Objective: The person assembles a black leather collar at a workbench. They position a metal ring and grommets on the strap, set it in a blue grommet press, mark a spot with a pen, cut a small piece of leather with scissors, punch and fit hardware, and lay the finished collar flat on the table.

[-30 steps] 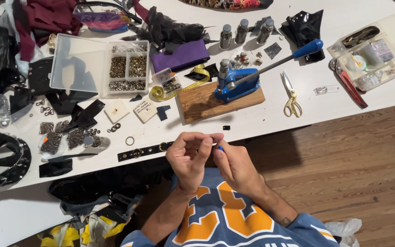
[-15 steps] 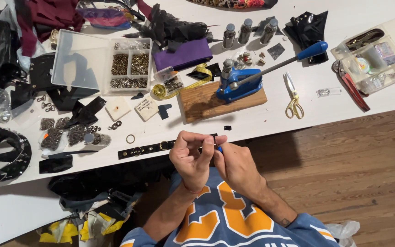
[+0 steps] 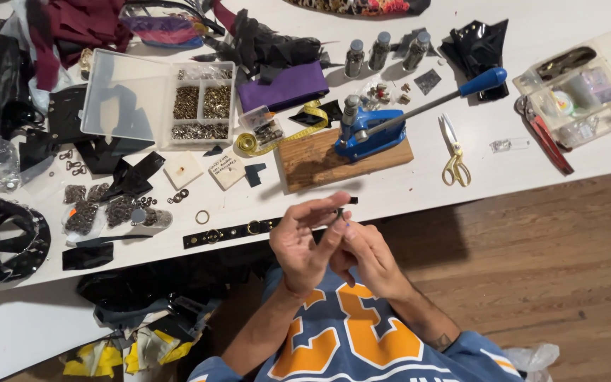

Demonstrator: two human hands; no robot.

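At the white table's (image 3: 461,191) near edge, a small dark piece (image 3: 339,212) sits pinched between the fingertips of both hands, raised just above the tabletop. Left hand (image 3: 305,244) grasps it with thumb and fingers curled inward; right hand (image 3: 365,251) presses against it, fingers closed on the same piece. Just beside them lies a black strap (image 3: 238,230) with metal rings. Farther back stands a blue lever press (image 3: 376,131) on a wooden block (image 3: 312,159), with yellow-handled scissors (image 3: 454,159) to its right.

I can't make out the tiny part (image 3: 339,211) pinched between my left hand (image 3: 304,244) and right hand (image 3: 367,251); at nine o'clock, the frame crops the black mask (image 3: 1,240).
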